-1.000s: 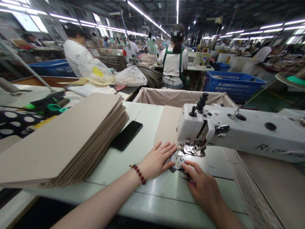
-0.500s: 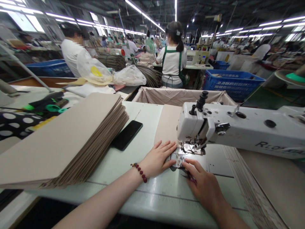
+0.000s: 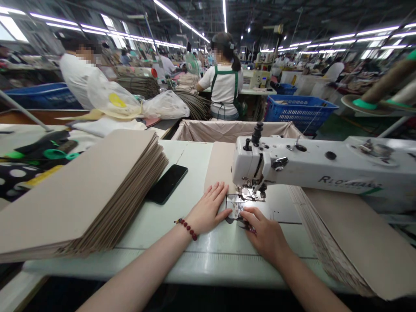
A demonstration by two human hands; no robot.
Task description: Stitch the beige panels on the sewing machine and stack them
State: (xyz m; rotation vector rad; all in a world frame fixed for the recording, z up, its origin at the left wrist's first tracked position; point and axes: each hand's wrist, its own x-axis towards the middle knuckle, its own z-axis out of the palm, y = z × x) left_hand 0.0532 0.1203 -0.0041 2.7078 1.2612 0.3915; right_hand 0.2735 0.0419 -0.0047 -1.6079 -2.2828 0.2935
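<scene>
While our open left hand [image 3: 206, 208] lies flat against the smooth tan board [image 3: 221, 167], our curled right hand [image 3: 264, 234] sits near the steel presser foot [image 3: 250, 195], its hold unclear.

Pale sewing-machine table [image 3: 152, 221]: thick stack of tan board panels [image 3: 81, 199], black smartphone [image 3: 167, 184] just beside, single tan panel [image 3: 221, 164] running under machine head [image 3: 250, 162]

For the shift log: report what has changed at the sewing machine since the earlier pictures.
The head-worn view has swung, so the sewing machine sits further left in the frame and more of the right-hand stack of beige panels shows. The left hand and right hand have kept their places at the presser foot, on the beige panel; nothing was visibly taken or let go. The black phone lies unchanged.
</scene>
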